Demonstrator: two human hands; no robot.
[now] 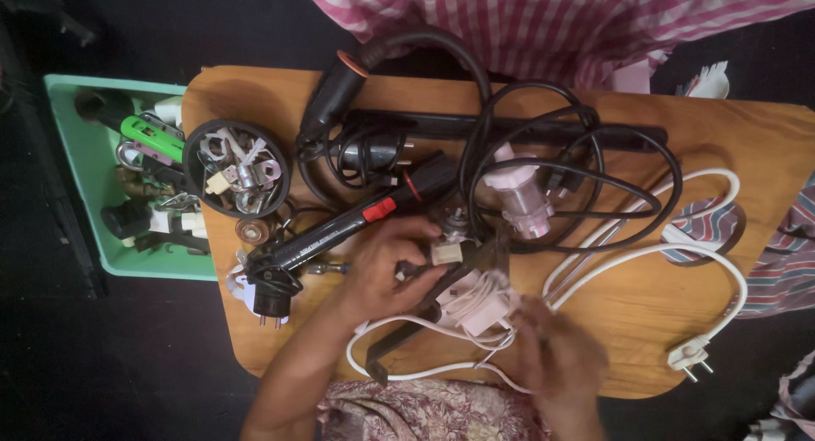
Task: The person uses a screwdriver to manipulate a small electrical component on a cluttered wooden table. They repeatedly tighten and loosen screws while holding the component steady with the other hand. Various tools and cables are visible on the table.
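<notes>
My left hand pinches a small beige connector mid-table; my right hand is blurred at the near edge on the white cable, grip unclear. Cords crowd the wooden table; only the right side has room.

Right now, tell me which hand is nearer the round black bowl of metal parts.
Left. The left hand lies right of the round black bowl of metal parts, by the black tool. The right hand is farther, near the white cable.
</notes>
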